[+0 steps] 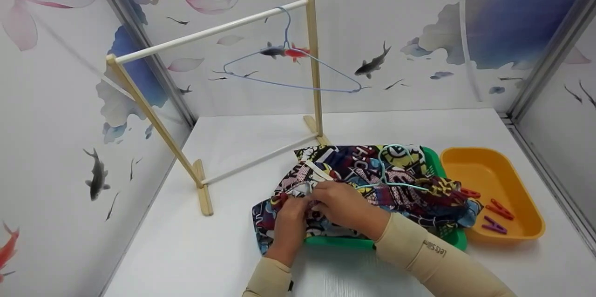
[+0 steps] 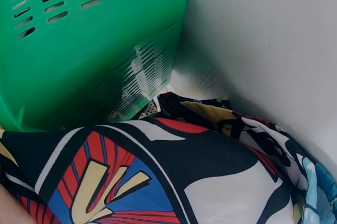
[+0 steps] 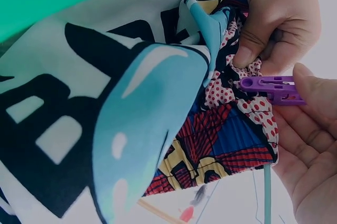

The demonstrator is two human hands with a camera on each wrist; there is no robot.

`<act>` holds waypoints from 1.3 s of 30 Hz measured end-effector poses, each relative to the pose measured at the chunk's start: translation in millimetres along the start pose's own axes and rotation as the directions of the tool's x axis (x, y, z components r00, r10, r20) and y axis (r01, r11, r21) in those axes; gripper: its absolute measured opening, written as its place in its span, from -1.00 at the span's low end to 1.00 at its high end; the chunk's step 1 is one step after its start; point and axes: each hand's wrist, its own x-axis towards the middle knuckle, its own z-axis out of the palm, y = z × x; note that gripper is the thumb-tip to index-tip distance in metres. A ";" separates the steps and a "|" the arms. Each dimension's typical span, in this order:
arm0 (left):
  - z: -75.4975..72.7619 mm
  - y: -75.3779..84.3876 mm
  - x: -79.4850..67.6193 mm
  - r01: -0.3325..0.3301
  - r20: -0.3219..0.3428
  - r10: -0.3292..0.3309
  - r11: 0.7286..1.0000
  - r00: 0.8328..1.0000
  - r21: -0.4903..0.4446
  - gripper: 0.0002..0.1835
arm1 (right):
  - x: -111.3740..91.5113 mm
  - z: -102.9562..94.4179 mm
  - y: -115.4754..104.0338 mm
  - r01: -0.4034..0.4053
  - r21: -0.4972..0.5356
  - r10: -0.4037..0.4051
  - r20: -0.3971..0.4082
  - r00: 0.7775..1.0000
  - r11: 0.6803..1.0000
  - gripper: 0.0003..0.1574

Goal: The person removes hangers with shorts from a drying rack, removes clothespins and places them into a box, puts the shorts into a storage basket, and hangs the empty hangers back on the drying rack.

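White counter (image 1: 163,246) spreads from its left edge to the rack (image 1: 219,29). The left hand (image 1: 292,220) grips the patterned garment (image 1: 358,162) draped over the green basket (image 1: 340,241); the right hand (image 1: 342,201) pinches a purple clothespin (image 3: 268,88) against it. Rightmost sits an orange tray (image 1: 470,166).

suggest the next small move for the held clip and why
Probably ease the purple clip farther onto the patterned cloth before releasing it: its tip overlaps the bunched edge, the left hand pinches cloth alongside, and whether the clip bites is unclear.

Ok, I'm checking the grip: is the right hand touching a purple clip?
Touching: the right wrist view shows the right hand, thumb against the purple clip.
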 end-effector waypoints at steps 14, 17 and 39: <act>2.2 -1.5 -0.9 0.002 -0.020 -0.003 1.000 1.000 -0.014 -0.66 | -1.6 -2.6 -3.7 0.034 0.009 -0.034 -0.065 0.997 0.999 -0.87; 1.7 -0.6 -0.3 -0.001 -0.018 0.001 1.000 1.000 -0.004 -0.68 | -2.4 -3.4 -4.0 0.045 0.014 -0.043 -0.080 0.996 0.999 -0.87; 0.9 0.0 0.7 -0.011 -0.008 0.011 1.000 1.000 0.025 -0.61 | -17.0 -23.4 -8.0 0.144 -0.002 -0.138 -0.276 0.951 0.990 -0.75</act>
